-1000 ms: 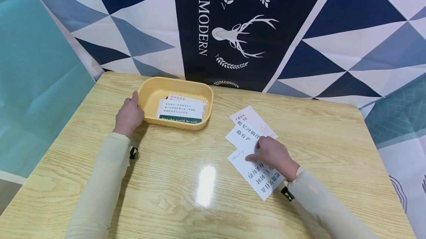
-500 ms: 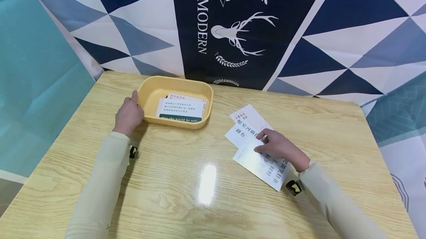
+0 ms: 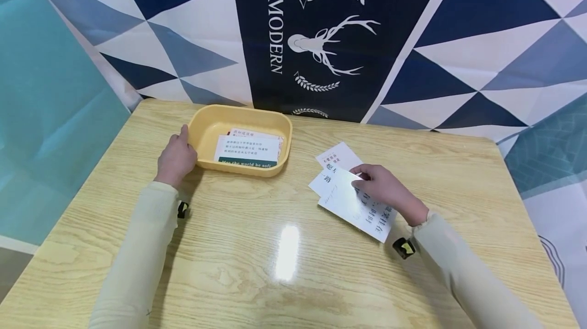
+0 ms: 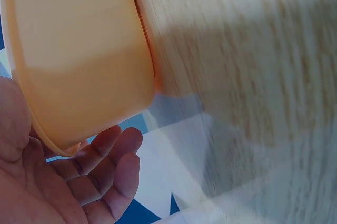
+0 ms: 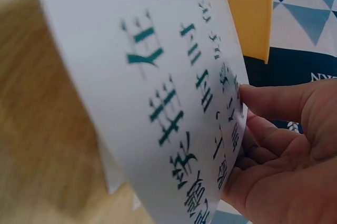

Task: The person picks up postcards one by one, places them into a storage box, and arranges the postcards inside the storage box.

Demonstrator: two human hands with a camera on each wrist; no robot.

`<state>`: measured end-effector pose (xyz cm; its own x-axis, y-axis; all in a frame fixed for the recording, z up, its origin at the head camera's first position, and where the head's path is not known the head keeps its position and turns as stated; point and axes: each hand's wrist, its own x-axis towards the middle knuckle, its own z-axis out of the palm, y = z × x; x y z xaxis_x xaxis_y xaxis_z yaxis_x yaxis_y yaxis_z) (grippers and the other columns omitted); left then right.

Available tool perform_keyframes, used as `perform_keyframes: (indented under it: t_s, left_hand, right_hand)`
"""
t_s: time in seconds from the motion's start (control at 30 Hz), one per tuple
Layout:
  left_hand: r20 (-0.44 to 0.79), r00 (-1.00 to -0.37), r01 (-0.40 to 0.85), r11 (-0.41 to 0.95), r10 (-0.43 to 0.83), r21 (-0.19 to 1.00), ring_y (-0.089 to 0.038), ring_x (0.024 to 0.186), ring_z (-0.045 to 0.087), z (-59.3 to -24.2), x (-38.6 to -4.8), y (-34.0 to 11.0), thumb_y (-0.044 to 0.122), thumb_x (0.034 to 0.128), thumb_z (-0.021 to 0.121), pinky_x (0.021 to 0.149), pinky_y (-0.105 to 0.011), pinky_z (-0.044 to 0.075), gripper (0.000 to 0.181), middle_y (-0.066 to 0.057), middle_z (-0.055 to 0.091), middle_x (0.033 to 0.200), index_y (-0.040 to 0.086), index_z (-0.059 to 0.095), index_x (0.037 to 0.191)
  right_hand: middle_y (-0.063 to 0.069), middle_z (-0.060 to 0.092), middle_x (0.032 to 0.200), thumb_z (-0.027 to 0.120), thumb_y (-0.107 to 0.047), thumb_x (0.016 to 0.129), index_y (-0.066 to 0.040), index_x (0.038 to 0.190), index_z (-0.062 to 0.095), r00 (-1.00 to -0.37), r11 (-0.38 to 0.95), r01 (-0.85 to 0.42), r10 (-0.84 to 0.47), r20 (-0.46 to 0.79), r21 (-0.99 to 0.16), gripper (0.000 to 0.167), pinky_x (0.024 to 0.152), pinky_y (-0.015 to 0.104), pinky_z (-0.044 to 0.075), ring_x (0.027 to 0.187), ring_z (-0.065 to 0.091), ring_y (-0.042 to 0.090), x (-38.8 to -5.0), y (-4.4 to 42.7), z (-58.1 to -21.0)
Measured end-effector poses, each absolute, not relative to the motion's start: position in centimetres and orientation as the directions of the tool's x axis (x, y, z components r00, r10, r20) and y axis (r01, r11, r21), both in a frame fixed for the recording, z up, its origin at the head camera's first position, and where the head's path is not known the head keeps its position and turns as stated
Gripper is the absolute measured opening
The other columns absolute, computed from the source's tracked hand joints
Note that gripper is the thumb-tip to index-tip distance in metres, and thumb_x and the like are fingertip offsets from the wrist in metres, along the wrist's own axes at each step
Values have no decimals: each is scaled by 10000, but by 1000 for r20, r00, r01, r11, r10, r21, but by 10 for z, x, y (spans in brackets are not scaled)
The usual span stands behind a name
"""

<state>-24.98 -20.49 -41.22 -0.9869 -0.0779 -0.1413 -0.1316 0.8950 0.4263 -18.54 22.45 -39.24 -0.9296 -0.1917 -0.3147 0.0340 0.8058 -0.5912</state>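
My right hand (image 3: 382,186) pinches a white card (image 3: 344,201) with dark Chinese characters at its edge, between thumb and fingers. In the right wrist view the card (image 5: 131,77) is lifted and bowed, its print facing the camera. Other cards lie partly under it on the table: one with dark characters (image 3: 321,182) and one with reddish print (image 3: 341,155). At the left, my left hand (image 3: 177,158) holds the near-left corner of a yellow plastic tray (image 3: 247,170); in the left wrist view its fingers curl by the rim. Several cards (image 3: 249,148) overlap inside the tray.
The light wooden table (image 3: 238,247) runs up to a wall covering (image 3: 321,44) with triangles and a deer head. A bright reflection (image 3: 287,252) shows on the tabletop. Teal fabric (image 3: 55,105) hangs at the left.
The right hand has gathered the printed card up off the table and tilted it, moving slightly up and away. The left hand and tray have stayed in place.
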Motion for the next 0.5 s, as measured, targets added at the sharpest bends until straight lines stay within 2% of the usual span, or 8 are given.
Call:
perform_keyframes:
  t_s: [0.17, 0.3, 0.5]
  left_hand:
    - [-142, -987, -134, 892, -79, 431, -443, 954, 539, -414, -251, -205, 105, 940, 234, 757, -551, 456, 594, -358, 360, 1329, 0, 58, 1498]
    - [-134, -988, -128, 894, -77, 429, -445, 951, 544, -415, -251, -206, 103, 944, 242, 746, -550, 460, 591, -361, 366, 1324, -2, 64, 1497]
    - [-120, -990, -124, 893, -79, 433, -438, 911, 552, -415, -250, -206, 101, 944, 247, 710, -537, 463, 587, -361, 380, 1308, -8, 79, 1495]
  right_hand:
    - [178, 578, 1108, 506, -153, 938, -5, 1257, 560, -935, 799, 55, -170, -311, -599, 355, 785, 325, 387, 884, 502, 241, -191, 217, -384]
    - [184, 569, 1122, 498, -160, 941, -16, 1274, 552, -940, 805, 57, -156, -302, -591, 367, 812, 351, 388, 918, 495, 260, -198, 211, -379]
    - [203, 543, 1269, 491, -187, 942, -51, 1319, 531, -950, 811, 35, -154, -272, -584, 402, 938, 449, 399, 1052, 508, 292, -212, 201, -371]
